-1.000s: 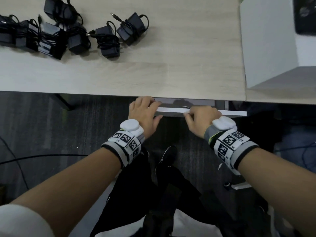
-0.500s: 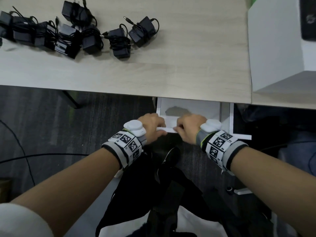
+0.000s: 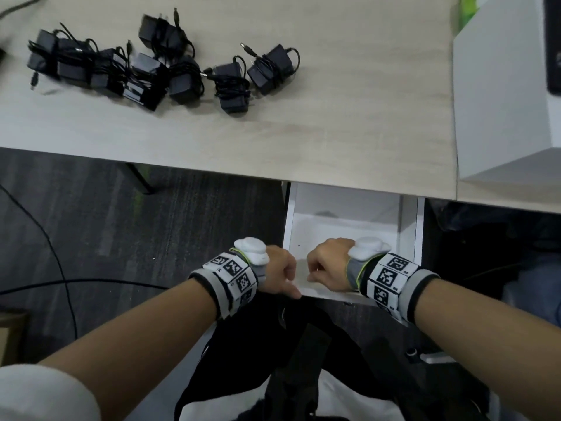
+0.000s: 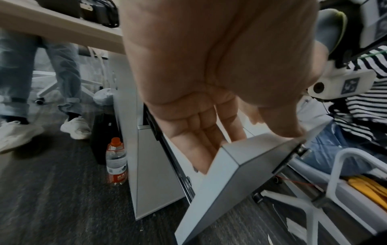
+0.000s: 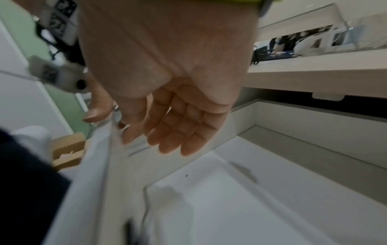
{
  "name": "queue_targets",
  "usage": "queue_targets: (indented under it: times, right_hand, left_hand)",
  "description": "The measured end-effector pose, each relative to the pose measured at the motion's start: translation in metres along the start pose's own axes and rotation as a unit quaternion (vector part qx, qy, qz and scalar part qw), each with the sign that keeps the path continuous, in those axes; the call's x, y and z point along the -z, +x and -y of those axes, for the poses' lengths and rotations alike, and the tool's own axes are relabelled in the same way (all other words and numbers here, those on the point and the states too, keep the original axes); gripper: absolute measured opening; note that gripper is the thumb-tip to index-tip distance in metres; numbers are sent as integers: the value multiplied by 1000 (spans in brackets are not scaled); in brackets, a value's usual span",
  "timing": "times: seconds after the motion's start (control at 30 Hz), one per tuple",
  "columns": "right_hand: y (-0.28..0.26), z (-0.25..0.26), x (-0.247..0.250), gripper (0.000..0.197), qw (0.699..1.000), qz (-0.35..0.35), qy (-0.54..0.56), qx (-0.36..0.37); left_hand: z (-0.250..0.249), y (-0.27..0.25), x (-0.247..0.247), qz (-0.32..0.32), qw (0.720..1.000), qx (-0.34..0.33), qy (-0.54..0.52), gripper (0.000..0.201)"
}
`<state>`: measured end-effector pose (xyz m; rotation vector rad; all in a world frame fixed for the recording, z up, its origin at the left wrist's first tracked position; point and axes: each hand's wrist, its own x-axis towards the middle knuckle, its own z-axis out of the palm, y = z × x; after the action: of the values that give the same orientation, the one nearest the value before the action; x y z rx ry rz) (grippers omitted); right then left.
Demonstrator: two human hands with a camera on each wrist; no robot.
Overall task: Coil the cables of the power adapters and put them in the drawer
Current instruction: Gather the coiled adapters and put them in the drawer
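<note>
- Sliding further out from under the desk (image 3: 303,132), the white drawer (image 3: 343,226) is now showing most of its bare floor; a sec ago only its front edge was peeking out.
- L hand (image 3: 277,273) is hooking its fingers (image 4: 196,132) behind the drawer front (image 4: 220,182), thumb on the outer face, gripping it.
- R hand (image 3: 326,270) is sitting at the same front panel; wrist view is showing its fingers (image 5: 182,129) loosely curled over the inside, thumb pressing the top edge. Grip looks light.
- Power adapters (image 3: 151,71) are waiting in a cluster on the desk's far left, cables wrapped round the bodies, well apart from the drawer.
- Drawer being open prob. means storage is ready; hands need to let go & reach for adapters next.
</note>
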<state>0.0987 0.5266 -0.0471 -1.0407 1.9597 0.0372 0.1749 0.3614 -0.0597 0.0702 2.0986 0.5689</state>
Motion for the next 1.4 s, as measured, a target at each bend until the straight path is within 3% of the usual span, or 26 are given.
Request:
queue_targets:
  times: [0.1,0.23,0.33,0.4,0.5,0.57,0.73,0.9,1.0,1.13,1.23,1.4]
  right_hand:
    - [12,-2,24,24,998,-64,15,0]
    - [27,-1,78,24,991,-129,32,-3]
    - [39,2,118,21,980,-182,73,-22]
    - [46,0,136,18,961,-245,123,-34]
    - [60,-3,168,21,932,-320,161,-61]
    - [74,-3,194,31,919,-356,151,-69]
    - [110,-10,232,72,902,-395,135,-114]
    - [135,-16,248,95,929,-333,104,-126]
    - [144,-20,254,90,941,-309,75,-117]
    - [153,-27,257,63,938,-313,41,-141]
    - [153,-28,255,52,933,-314,24,-175]
    - [133,-28,227,56,926,-327,91,-166]
  left_hand:
    - [11,-3,17,-50,996,8,-67,36]
    - [33,-9,63,-199,966,34,-159,19]
    - [46,-19,103,-328,915,58,-229,14]
    - [53,-21,124,-417,860,82,-281,20]
    - [58,-17,153,-508,787,116,-331,41]
    - [59,-8,173,-522,766,136,-350,60]
    - [63,21,204,-495,785,181,-325,91]
    - [68,39,220,-462,786,260,-319,107]
    - [70,46,230,-463,781,271,-321,98]
    - [74,47,238,-453,790,276,-308,81]
    - [79,42,238,-448,797,248,-320,71]
    - [66,25,215,-484,786,153,-352,56]
